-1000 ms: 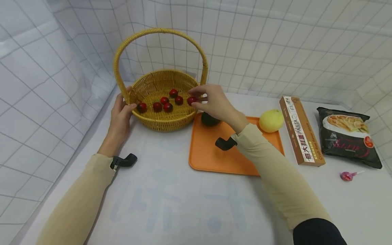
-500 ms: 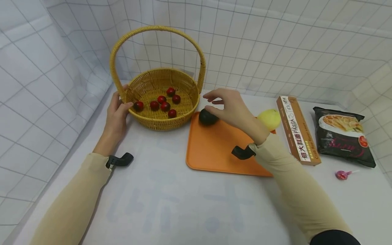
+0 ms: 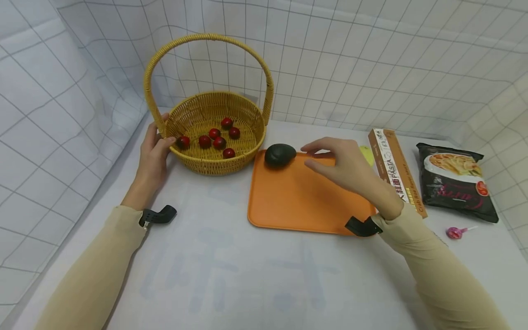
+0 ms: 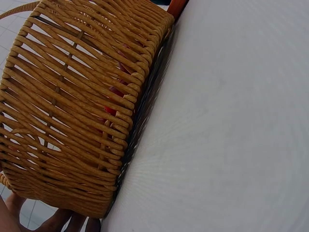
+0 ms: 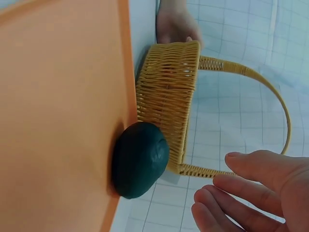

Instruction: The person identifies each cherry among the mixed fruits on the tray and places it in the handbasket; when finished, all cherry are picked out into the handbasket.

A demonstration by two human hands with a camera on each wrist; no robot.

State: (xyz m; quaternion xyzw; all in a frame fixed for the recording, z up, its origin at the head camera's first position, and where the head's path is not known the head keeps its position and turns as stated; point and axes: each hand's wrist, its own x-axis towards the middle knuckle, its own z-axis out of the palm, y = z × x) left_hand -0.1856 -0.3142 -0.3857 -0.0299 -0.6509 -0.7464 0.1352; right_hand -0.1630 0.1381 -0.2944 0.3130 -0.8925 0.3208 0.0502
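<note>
At the left stands a yellow wicker basket with a tall arched handle. Several small, round, dark-red fruits lie on its bottom. My left hand grips the basket's left side, thumb at the rim and fingers behind it. In the left wrist view only some fingers show below the weave. My right hand hovers over the orange tray, fingers spread apart and nothing between them. A dark green avocado rests at the tray's back left corner, close to the basket; the right wrist view shows it too.
Behind my right hand a yellow round fruit is mostly hidden. Right of the tray lie a long pasta box, a black food packet and a pink lollipop. A white gridded cloth rises behind the table.
My right hand has let go of one red fruit in the basket and moved right and toward me, over the tray, uncovering the avocado. The left hand keeps its hold on the basket.
</note>
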